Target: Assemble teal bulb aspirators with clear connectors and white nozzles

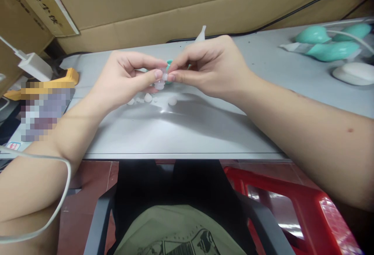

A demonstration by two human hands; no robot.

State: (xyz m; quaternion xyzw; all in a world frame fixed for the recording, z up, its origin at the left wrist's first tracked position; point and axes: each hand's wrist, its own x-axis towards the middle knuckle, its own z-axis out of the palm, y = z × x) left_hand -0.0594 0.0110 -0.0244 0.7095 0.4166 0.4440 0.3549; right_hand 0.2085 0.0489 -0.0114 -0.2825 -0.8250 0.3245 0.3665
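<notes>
My left hand and my right hand meet above the grey table. Both pinch a small clear plastic cap between thumb and fingertips. A teal piece shows just behind the fingers, partly hidden. Several small clear plastic bits lie on the table right under my hands. A white pointed nozzle sticks up behind my right hand.
Teal rubber bulbs and a white rounded piece lie at the far right. Cardboard boxes stand along the back. A white charger and a yellow object sit at the left. A red plastic stool is below the table edge.
</notes>
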